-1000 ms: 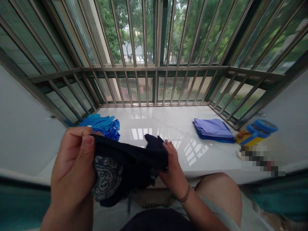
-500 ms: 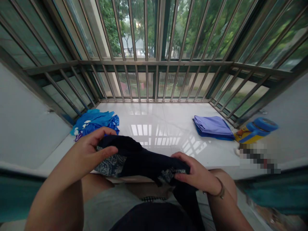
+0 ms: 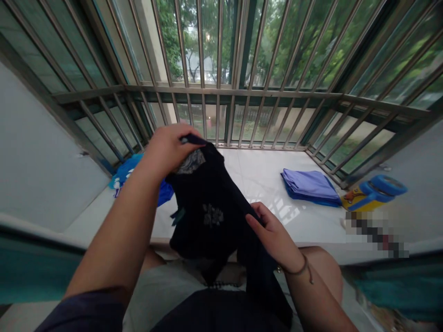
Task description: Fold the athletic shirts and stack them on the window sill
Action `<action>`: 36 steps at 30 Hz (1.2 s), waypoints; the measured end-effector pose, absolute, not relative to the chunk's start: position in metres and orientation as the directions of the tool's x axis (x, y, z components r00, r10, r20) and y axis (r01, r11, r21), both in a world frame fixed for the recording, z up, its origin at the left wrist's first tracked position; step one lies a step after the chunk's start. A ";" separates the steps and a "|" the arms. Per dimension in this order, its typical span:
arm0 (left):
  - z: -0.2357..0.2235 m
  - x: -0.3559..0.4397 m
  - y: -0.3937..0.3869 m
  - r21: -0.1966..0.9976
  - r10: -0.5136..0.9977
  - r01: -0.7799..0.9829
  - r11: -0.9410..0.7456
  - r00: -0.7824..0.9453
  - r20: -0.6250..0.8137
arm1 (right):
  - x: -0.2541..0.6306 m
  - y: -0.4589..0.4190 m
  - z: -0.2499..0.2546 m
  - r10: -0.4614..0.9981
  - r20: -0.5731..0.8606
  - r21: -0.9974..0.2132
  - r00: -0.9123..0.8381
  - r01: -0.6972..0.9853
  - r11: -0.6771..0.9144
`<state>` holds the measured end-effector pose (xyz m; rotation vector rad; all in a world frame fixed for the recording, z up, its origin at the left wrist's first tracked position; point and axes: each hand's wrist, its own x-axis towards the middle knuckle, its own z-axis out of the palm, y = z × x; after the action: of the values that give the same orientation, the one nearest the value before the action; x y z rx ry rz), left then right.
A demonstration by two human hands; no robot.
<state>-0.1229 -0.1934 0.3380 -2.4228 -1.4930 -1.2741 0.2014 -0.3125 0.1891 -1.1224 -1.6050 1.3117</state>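
A dark navy garment (image 3: pixel 211 207) with a grey patterned lining and a small pale print hangs in front of me over my lap. My left hand (image 3: pixel 166 147) is raised and pinches the garment's top edge, fingers closed on the cloth. Lower down, my right hand (image 3: pixel 273 233) grips the garment's right side, with a cord bracelet at the wrist. The cloth trails down past my knees.
A white glossy sill (image 3: pixel 304 216) runs under a barred window (image 3: pixel 221 92). On it lie a crumpled blue cloth heap (image 3: pixel 122 177) at the left, a folded purple cloth stack (image 3: pixel 309 184) at the right, and a yellow and blue container (image 3: pixel 375 191) at the far right.
My left hand has risen and moved forward, lifting the garment's top edge so the cloth now hangs upright. My right hand slid along the garment's right side.
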 end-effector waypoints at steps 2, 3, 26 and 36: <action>0.337 -0.090 -0.147 0.297 0.711 0.755 -0.584 0.301 0.635 | 0.182 -0.308 0.171 0.978 0.091 -0.962 -0.188 0.239 0.136; 0.330 -0.072 -0.129 0.272 0.710 0.769 -0.578 0.309 0.633 | 0.174 -0.308 0.158 0.989 0.114 -0.947 -0.098 0.289 0.138; 0.004 -0.138 -0.291 0.407 0.934 0.911 0.071 -0.204 0.294 | 0.186 -0.241 0.033 0.982 0.101 -0.212 -0.159 0.961 0.177; 0.064 -0.184 -0.304 0.693 0.983 0.719 -0.057 0.163 -0.088 | 0.248 -0.278 0.074 0.917 0.029 -0.514 -0.398 0.781 0.355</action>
<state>-0.1835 -0.3043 0.0635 -2.7653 -2.4309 -0.8407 0.2480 -0.2783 0.0740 -1.5028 -2.3106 0.6157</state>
